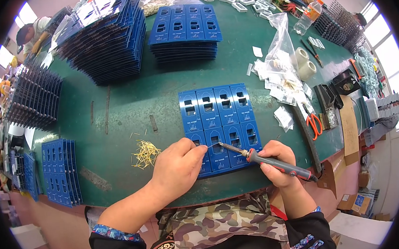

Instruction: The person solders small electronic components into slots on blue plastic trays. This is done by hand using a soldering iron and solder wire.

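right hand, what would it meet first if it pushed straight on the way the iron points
Probably the blue board panel, where the soldering iron in the right hand has its tip; the thin wire from the left hand ends close by, and depth leaves unclear which comes first.

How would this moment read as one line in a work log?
left hand: pinching thin wire | right hand: holding soldering iron, tip over blue board | nearby: pile of gold pins

Blue boards (218, 127) on green table (127, 99)
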{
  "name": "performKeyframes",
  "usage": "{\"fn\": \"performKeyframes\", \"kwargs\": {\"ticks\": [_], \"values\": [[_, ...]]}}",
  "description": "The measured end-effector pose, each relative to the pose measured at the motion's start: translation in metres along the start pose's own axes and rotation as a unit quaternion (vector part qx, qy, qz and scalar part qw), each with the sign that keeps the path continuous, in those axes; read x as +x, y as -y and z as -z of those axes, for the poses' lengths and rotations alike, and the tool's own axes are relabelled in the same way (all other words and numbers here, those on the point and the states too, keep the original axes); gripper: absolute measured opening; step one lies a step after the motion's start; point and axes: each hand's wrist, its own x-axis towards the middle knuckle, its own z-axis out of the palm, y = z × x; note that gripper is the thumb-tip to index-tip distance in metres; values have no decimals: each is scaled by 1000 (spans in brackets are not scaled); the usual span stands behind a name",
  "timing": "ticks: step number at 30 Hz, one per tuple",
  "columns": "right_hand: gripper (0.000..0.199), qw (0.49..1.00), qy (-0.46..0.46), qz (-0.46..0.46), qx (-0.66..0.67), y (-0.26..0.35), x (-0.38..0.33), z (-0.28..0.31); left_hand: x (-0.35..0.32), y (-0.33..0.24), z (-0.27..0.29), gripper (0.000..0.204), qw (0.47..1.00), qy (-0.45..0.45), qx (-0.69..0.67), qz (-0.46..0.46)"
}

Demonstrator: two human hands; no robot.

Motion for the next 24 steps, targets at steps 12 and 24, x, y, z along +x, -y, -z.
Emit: {"fn": "performKeyframes", "kwargs": {"ticks": [12, 24], "values": [[22, 997, -47, -44, 50, -2, -17, 6, -3, -4, 3, 19, 1000, -4, -17, -13], [22, 999, -18, -29, 33, 2, -16, 5, -3, -4, -1, 22, 999, 1, -18, -38]]}}
